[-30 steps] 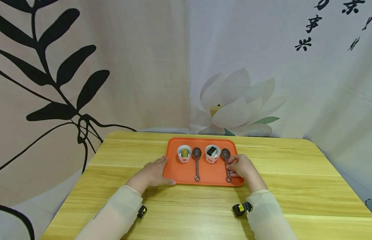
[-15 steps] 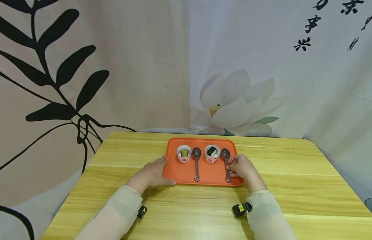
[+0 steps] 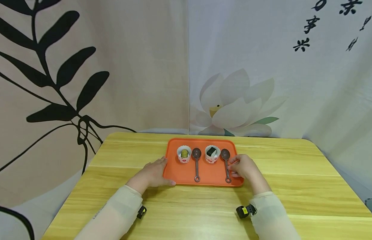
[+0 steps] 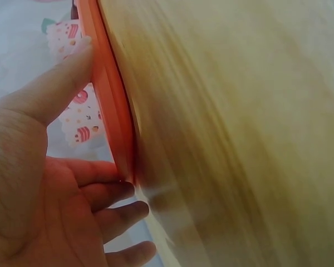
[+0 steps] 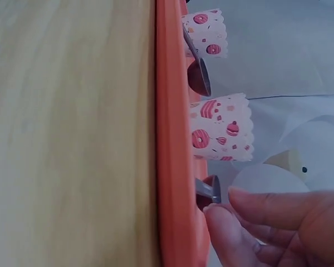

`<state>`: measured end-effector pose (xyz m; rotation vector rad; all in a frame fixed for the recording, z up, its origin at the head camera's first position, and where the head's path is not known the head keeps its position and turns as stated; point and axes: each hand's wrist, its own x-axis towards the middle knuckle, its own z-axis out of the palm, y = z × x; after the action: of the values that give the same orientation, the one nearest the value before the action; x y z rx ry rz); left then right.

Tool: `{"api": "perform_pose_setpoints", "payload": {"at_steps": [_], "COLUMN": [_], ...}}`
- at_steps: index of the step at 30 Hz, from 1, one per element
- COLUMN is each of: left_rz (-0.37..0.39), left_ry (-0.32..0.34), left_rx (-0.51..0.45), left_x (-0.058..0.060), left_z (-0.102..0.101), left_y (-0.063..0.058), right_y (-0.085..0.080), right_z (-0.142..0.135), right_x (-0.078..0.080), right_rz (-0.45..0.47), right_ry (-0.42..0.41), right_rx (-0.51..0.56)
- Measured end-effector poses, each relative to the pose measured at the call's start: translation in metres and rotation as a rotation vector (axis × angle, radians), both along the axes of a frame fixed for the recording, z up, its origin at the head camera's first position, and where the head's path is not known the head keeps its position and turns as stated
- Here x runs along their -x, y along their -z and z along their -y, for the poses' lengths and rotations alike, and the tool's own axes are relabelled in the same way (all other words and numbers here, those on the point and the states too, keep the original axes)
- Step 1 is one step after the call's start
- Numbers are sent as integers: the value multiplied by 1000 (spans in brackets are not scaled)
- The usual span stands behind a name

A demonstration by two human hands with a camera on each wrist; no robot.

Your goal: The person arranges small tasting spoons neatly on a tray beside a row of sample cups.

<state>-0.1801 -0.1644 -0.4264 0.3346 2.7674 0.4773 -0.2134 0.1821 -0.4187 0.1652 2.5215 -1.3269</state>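
An orange tray (image 3: 181,175) lies on the table, carrying two paper cups and two spoons. The left cup (image 3: 184,159) holds a yellow-green piece (image 3: 184,153); the right cup (image 3: 211,159) holds a black-and-white piece (image 3: 211,152). One spoon (image 3: 197,166) lies between the cups, bowl away from me. Right of both cups lies the other spoon (image 3: 226,166). My left hand (image 3: 154,173) spans the tray's left end, thumb on the near rim and fingers along the side. Beside the right spoon's handle is my right hand (image 3: 244,168), a small gap between thumb and index fingertip in the right wrist view.
The wooden table (image 3: 186,213) runs back to a hanging cloth (image 3: 138,66) printed with dark leaves and a pale lotus. Small black cameras are strapped at both wrists, the right wrist camera (image 3: 245,210) over the table.
My right hand and forearm have shifted slightly right, and the fingertips have come off the right spoon's handle. The left hand, tray, cups and spoons stay in place.
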Motion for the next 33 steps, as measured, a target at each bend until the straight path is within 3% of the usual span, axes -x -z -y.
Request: {"api": "perform_pose_setpoints", "payload": {"at_steps": [17,24,33], "left_rz": [-23,-44,-90], "left_ry": [8,18,57], "left_rx": [2,51,116], "left_x": [-2,-5,-11], "left_z": [0,-1,1], "left_y": [1,0,3], "right_y": [-20,-37,-47], "right_z": [-21,-28,-42], "right_x": [-16,-25,-34], "right_rz": [-111,-215,-390], "right_ry": [-103,-133,-157], "right_rx": [-143,-211,-325]}}
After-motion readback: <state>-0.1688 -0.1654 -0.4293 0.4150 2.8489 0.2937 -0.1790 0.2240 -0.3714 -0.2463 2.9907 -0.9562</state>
